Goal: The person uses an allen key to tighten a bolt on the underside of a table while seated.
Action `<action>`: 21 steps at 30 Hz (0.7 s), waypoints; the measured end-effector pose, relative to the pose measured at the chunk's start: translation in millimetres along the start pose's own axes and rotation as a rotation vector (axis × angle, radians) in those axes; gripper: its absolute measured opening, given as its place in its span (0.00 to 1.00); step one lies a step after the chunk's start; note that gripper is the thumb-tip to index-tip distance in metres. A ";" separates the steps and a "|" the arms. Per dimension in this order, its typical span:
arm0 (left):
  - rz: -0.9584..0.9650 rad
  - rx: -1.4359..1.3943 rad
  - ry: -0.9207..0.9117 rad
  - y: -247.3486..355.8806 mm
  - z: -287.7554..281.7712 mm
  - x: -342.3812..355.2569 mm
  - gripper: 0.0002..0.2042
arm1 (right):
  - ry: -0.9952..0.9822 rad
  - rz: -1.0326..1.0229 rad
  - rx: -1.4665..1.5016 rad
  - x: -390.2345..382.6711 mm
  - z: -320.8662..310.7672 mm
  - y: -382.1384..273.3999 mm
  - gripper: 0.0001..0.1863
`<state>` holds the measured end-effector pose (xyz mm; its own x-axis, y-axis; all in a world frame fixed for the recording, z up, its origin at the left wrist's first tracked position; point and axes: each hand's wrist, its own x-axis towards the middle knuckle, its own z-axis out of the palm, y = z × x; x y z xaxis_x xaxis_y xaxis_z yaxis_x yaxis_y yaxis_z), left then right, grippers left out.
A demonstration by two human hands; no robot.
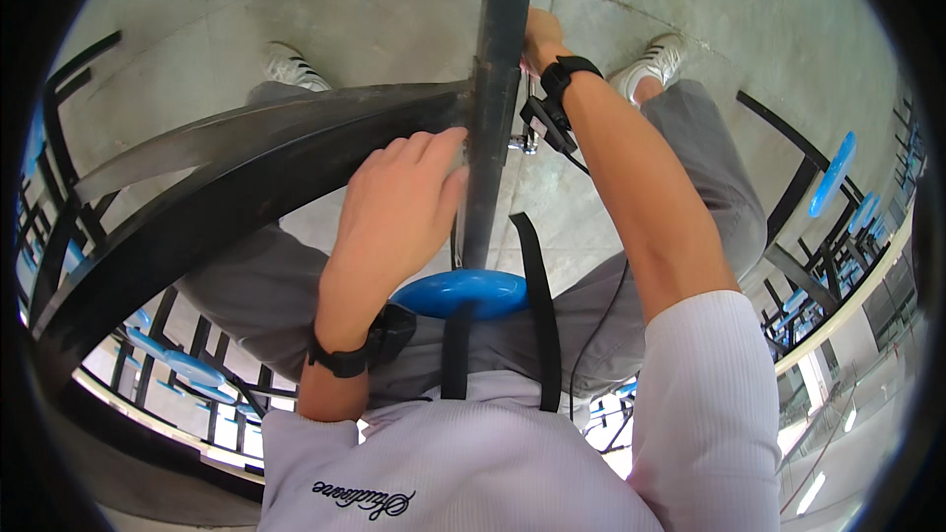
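Observation:
A black metal post (501, 15) runs up the middle, joined to a broad curved black beam (266, 153) that sweeps off to the left. My left hand (406, 187) rests on the beam beside the joint, fingers stretched out and holding nothing. At the right side of the post, farther off, my right hand (542, 36) is curled in, its fingertips mostly hidden. Just below it shows a small shiny metal fitting (525, 144) against the post; whether my hand holds part of it is hidden. A blue rounded seat (463, 293) lies close to my body at the post's near end.
Black frames with blue seats (833, 175) stand on the right, and more blue seats (192, 367) at the lower left. My shoes (655, 64) stand on the grey concrete floor (394, 15). A thin black cable (598, 320) hangs from my right wrist device (548, 121).

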<state>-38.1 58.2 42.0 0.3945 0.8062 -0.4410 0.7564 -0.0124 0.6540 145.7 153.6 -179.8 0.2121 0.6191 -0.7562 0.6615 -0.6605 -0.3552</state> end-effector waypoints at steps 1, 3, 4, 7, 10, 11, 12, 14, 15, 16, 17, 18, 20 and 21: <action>-0.001 -0.015 -0.020 -0.5 -1.7 1.0 0.14 | -0.017 0.042 0.028 3.7 1.4 2.7 0.16; -0.076 -0.100 -0.020 -2.9 -6.2 0.1 0.15 | -0.058 0.091 0.050 5.1 4.7 7.8 0.16; -0.092 -0.106 -0.033 -1.7 -7.9 0.6 0.15 | -0.114 -0.183 -0.210 5.3 2.7 14.7 0.15; -0.134 -0.153 0.013 2.1 -11.0 3.6 0.15 | -0.256 -0.422 -0.362 9.5 15.8 37.9 0.15; -0.064 -0.155 0.016 8.8 -14.7 4.6 0.16 | -0.419 -0.281 -0.087 17.5 34.9 81.5 0.16; -0.077 -0.108 -0.014 8.9 -15.1 0.7 0.17 | -0.479 -0.258 0.012 25.5 47.4 87.1 0.17; -0.079 -0.070 -0.040 8.7 -12.9 -1.7 0.17 | -0.529 -0.232 0.103 34.9 51.9 92.7 0.17; -0.073 -0.065 -0.032 7.8 -5.3 -1.7 0.17 | -0.533 -0.120 0.387 35.5 46.8 96.1 0.15; -0.061 -0.054 -0.032 7.4 -4.5 -1.6 0.16 | -0.545 -0.064 0.525 25.0 40.9 87.8 0.14; -0.058 -0.033 -0.033 3.8 -3.2 -6.7 0.16 | -0.584 -0.007 0.650 9.6 33.4 68.5 0.14; -0.020 -0.039 -0.006 3.2 1.8 -6.4 0.16 | -0.521 0.179 0.687 20.0 34.8 76.1 0.14; -0.012 -0.024 0.003 5.9 -1.3 -8.0 0.16 | -0.519 0.162 0.696 20.9 35.7 77.8 0.14; -0.014 -0.038 -0.003 8.5 -2.4 -11.9 0.15 | -0.366 0.171 0.797 17.4 34.8 77.2 0.13; -0.009 -0.031 0.000 6.7 -2.0 -12.2 0.15 | -0.377 0.067 0.706 11.3 30.0 77.2 0.14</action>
<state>-38.9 49.5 53.0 0.3875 0.8061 -0.4473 0.7436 0.0135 0.6685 177.5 96.8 -232.3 -0.1052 0.4668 -0.8781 0.0179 -0.8819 -0.4710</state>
